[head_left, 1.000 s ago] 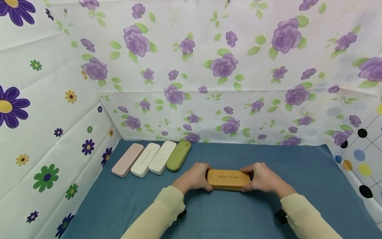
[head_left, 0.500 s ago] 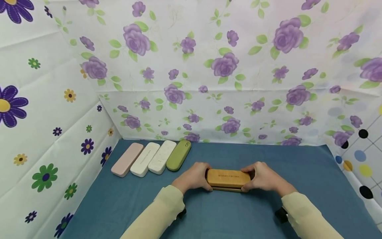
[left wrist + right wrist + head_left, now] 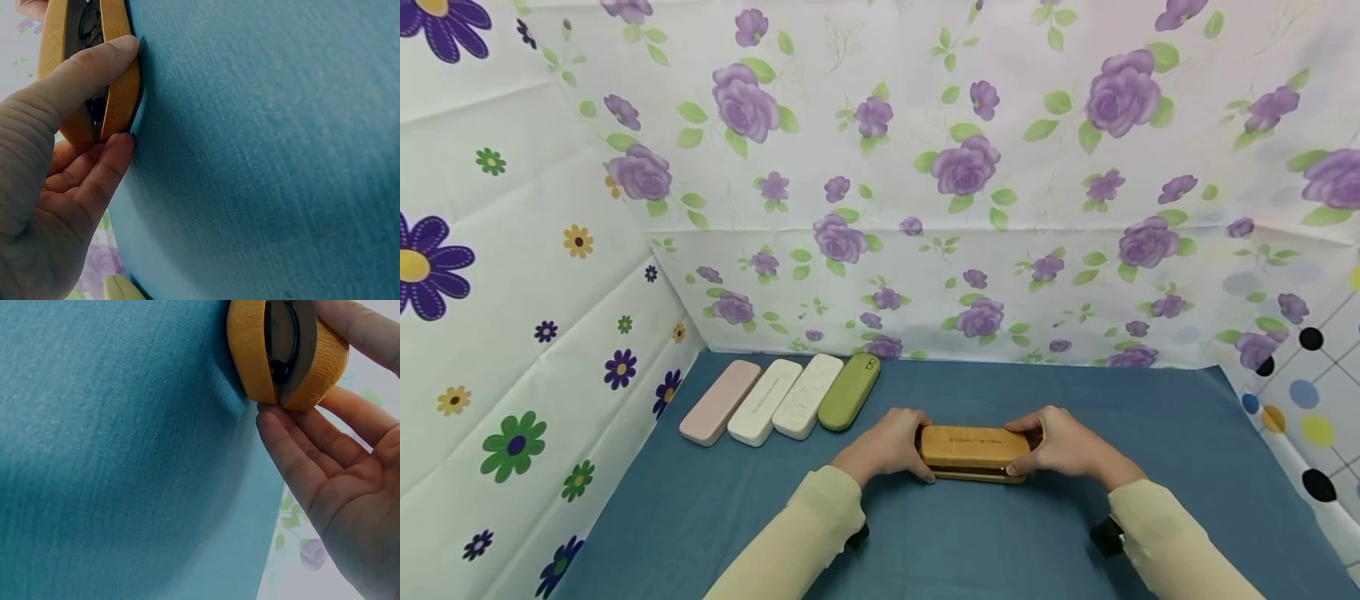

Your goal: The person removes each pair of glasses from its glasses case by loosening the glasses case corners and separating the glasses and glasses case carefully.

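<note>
A mustard-yellow glasses case (image 3: pixel 972 447) lies on the blue cloth in front of me, its lid raised a little along the near side. Dark-framed glasses (image 3: pixel 281 370) show through the gap in the right wrist view. My left hand (image 3: pixel 889 447) grips the case's left end, its thumb across the front opening onto the lower half and its fingers at the end. At the opposite end, my right hand (image 3: pixel 1062 447) holds the case with the thumb at the lid's front edge. Its fingers reach round the end and back, partly hidden in the head view.
Left of the hands, a pink case (image 3: pixel 721 403), a white case (image 3: pixel 765 402), a speckled white case (image 3: pixel 808 397) and a green case (image 3: pixel 850 392) lie slanted in a row. The blue cloth (image 3: pixel 970 550) ends at a flowered wall covering (image 3: pixel 1037 183) behind.
The mustard case's lid has risen from closed to slightly ajar, widening the front gap. Both hands stay at its ends, and the row of cases is unmoved.
</note>
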A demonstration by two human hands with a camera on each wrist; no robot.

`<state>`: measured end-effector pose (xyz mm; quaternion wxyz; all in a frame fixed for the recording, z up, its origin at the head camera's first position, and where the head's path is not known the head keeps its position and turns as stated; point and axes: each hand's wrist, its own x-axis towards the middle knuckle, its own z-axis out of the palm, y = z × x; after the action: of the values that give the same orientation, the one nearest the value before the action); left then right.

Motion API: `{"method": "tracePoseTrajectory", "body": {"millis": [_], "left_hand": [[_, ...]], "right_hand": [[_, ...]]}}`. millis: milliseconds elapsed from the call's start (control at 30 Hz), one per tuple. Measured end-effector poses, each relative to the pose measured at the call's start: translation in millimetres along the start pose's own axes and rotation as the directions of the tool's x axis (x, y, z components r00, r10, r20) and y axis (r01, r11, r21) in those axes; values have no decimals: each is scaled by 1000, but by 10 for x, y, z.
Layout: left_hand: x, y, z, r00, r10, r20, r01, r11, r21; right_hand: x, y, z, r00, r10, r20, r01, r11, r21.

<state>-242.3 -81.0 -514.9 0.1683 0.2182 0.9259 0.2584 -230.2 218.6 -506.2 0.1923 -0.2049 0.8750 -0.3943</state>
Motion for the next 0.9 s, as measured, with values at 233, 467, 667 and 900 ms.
{"method": "tracePoseTrajectory", "body": {"millis": [233,467,667,900], "left_hand": [[7,-7,-13,1000,2,8,-3,1000,11],[6,-10,-8,1000,4,8,-4,1000,4],[3,-8,-15,1000,-2,17,2,1000,2],[12,11,-25,1000,-3,11,3,1000,13]], "right_hand": [[21,6,-28,1000,-1,9,1,1000,1],[41,15,-43,1000,0,12,1,1000,-18],[42,9,-51,1000,7,23,-6,1000,-17],[45,-21,-76,1000,16,27,-16,1000,1]]}}
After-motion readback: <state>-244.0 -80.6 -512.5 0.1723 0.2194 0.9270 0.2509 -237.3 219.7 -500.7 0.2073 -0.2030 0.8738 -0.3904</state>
